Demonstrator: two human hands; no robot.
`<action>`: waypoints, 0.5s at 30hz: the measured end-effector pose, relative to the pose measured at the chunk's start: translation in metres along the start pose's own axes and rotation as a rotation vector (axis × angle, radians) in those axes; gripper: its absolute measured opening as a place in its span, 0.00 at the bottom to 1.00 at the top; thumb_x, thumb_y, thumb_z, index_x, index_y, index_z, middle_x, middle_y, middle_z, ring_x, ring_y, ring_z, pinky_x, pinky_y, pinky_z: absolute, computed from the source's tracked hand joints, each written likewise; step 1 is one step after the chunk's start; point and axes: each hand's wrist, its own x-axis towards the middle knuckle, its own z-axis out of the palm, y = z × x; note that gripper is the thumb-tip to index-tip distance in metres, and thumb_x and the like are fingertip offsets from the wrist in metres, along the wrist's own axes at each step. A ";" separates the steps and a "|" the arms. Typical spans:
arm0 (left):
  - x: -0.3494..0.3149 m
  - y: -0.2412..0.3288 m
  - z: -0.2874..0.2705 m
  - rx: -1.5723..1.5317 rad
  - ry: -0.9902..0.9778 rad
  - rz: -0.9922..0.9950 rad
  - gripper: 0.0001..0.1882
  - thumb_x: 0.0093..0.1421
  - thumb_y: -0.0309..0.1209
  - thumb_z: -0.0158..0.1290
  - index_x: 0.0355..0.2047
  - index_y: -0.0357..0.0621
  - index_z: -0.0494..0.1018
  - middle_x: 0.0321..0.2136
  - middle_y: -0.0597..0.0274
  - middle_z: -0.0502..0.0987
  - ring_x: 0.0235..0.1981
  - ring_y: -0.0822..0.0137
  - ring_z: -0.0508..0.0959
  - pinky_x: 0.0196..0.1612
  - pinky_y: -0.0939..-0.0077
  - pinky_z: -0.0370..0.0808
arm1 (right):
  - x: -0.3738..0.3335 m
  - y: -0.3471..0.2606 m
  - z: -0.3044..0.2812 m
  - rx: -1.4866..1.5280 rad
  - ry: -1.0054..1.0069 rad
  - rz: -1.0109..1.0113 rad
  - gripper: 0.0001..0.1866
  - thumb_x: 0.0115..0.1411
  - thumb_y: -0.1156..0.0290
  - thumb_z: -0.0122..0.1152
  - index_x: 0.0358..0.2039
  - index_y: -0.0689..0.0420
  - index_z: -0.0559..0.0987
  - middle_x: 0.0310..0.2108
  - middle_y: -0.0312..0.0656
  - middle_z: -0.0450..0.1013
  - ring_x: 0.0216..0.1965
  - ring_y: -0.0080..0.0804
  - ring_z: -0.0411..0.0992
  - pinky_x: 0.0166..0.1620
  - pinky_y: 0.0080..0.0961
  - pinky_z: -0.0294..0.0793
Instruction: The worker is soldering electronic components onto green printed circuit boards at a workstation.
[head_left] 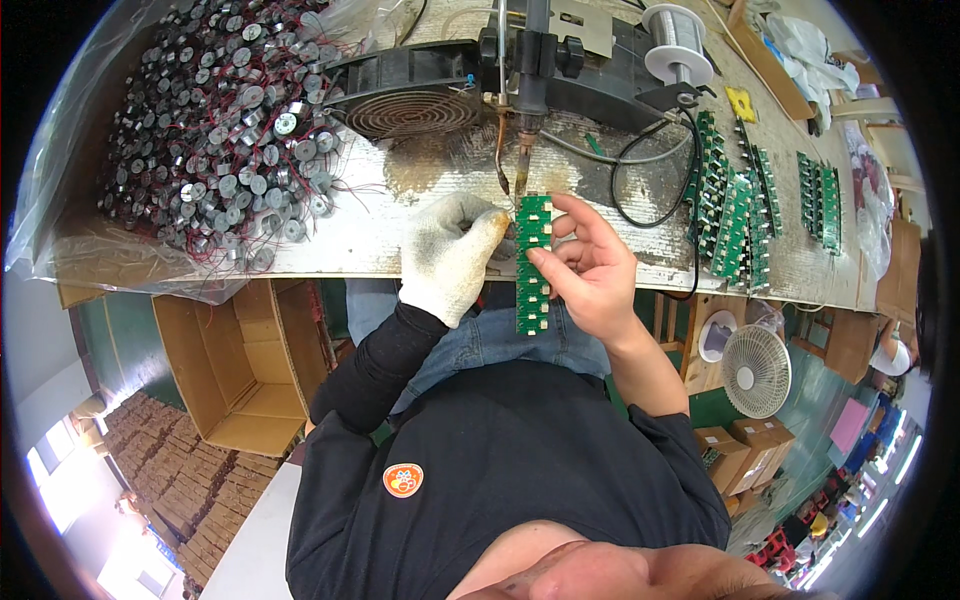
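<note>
My bare right hand point(590, 265) pinches a long strip of green circuit boards point(533, 262) between thumb and fingers. The strip stands lengthwise over the table's near edge, with small white connectors along its right side. In a whitish work glove, stained at the thumb, my left hand point(450, 250) is closed beside the strip's upper left edge. Whatever its fingers hold is hidden. Just above the strip's far end, the tip of a stand-mounted soldering iron point(524, 165) points down. A thin bent feed tube point(502, 150) comes down beside that tip.
Left lies a heap of small round metal parts with red wires point(230, 130) on clear plastic. Behind the iron are a black fan point(410, 105) and a solder wire spool point(676, 45). More green board strips point(735, 215) lie right. An open cardboard box point(245, 370) stands below the table.
</note>
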 end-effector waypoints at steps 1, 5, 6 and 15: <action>0.000 0.000 0.000 -0.013 0.003 -0.008 0.09 0.59 0.28 0.54 0.30 0.32 0.76 0.22 0.61 0.77 0.23 0.73 0.78 0.27 0.79 0.74 | 0.000 0.000 0.000 0.002 0.002 0.001 0.29 0.55 0.87 0.60 0.58 0.65 0.65 0.35 0.37 0.67 0.26 0.13 0.70 0.26 0.09 0.66; 0.001 -0.003 -0.001 0.021 0.008 0.007 0.09 0.59 0.28 0.54 0.29 0.32 0.76 0.22 0.61 0.77 0.24 0.73 0.78 0.27 0.79 0.74 | 0.001 -0.002 0.002 0.021 0.001 0.003 0.29 0.55 0.87 0.60 0.58 0.66 0.65 0.36 0.37 0.68 0.26 0.13 0.71 0.26 0.09 0.66; 0.001 -0.003 -0.001 0.022 0.008 0.007 0.09 0.59 0.28 0.54 0.29 0.32 0.76 0.22 0.61 0.77 0.24 0.73 0.78 0.27 0.79 0.74 | 0.001 -0.002 0.002 0.021 0.000 0.003 0.29 0.55 0.87 0.60 0.58 0.66 0.65 0.36 0.37 0.68 0.26 0.13 0.71 0.26 0.09 0.66; -0.003 0.002 -0.001 0.004 -0.012 -0.006 0.09 0.59 0.28 0.54 0.30 0.32 0.76 0.23 0.60 0.78 0.23 0.73 0.78 0.26 0.79 0.75 | -0.003 0.000 -0.001 0.012 -0.008 0.019 0.29 0.55 0.86 0.60 0.58 0.66 0.65 0.36 0.37 0.68 0.26 0.13 0.70 0.26 0.09 0.66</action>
